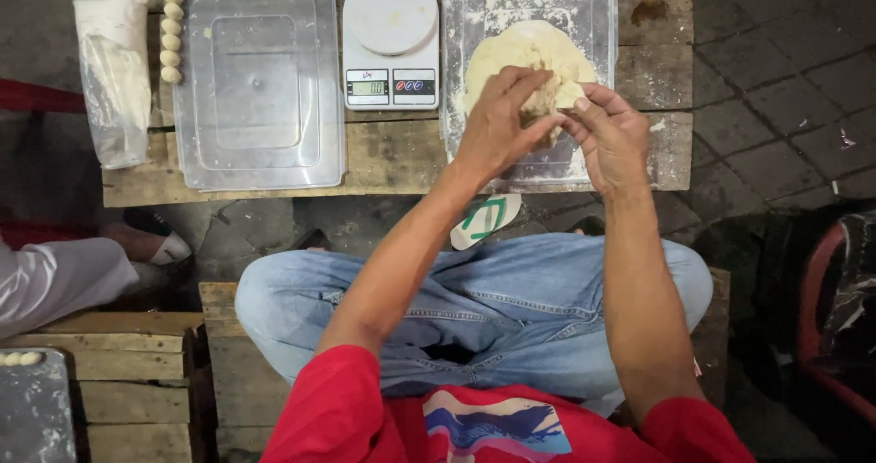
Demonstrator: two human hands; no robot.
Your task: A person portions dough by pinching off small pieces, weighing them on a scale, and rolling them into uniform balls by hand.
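- rough wooden counter (pixel 401 157) over dark paving stones, seen from above; the seated person wears blue jeans and a red shirt.
- floured clear tray (pixel 598 7) at the far right of the counter holds a pale dough mass (pixel 511 52), lying in the tray's middle and under both hands.
- left hand (pixel 497 125): grip closed, fingertips pinching the near edge of the dough mass.
- right hand (pixel 611 135): grip closed too, thumb and fingers nipping a small lump of the same dough; the two hands touch.
- white kitchen scale (pixel 391 39) stands just beside the tray, its round platform bare.
- upturned clear lid (pixel 260 89) lies left of the scale, with a row of small dough balls (pixel 171 34) along its left and far edges.
- plastic bag (pixel 114 80) sits at the counter's left end.
- judgement: a clean pinch needs one hand steadying the mass while the other twists off a lump matching the finished balls; floured fingers should limit sticking.
- another person's pale sleeve (pixel 55 280) shows at the left.
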